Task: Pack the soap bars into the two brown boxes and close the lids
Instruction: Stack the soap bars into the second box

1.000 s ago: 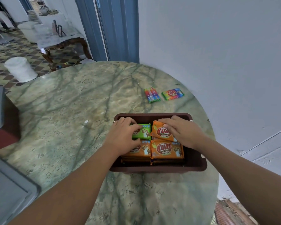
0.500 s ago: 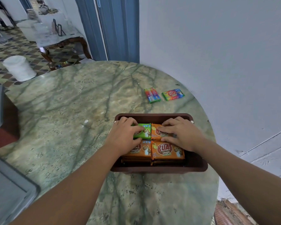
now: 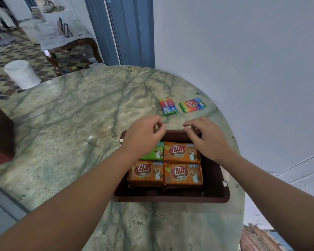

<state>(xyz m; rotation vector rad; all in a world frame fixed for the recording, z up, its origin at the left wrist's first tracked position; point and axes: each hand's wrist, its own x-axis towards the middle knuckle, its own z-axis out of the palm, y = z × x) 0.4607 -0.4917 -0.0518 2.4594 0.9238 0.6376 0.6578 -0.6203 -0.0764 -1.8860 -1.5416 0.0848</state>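
Both hands hover over the far rim of the brown box (image 3: 214,194), and neither holds anything. In the head view the left hand (image 3: 143,136) has its fingers loosely curled, tips near the back wall of the box; the right hand (image 3: 205,138) mirrors it, fingers bent and pointing inward. A gap lies between the two. Judging by their aim, they are heading for the two rainbow-wrapped soap bars beyond the box, one lying lengthwise (image 3: 167,106) and the other crosswise (image 3: 192,105), just beside each other on the worktop (image 3: 71,124).

Inside the box the top layer shows four bars packed edge to edge: a green bar (image 3: 155,153) at the back left, partly under the left wrist, an orange bar (image 3: 180,152) at the back right, and two more orange ones at the front left (image 3: 146,172) and front right (image 3: 183,173). They sit square and touching, probably so that the layer lies flat under a lid. More bars seem stacked beneath. No lid and no second brown box are visible.

The worktop is round, green-veined marble, pushed close to a pale wall (image 3: 243,51). Past a blue door frame (image 3: 120,29) lies a tiled floor with a white bucket-like tub (image 3: 22,74) and a carved side table (image 3: 65,40).
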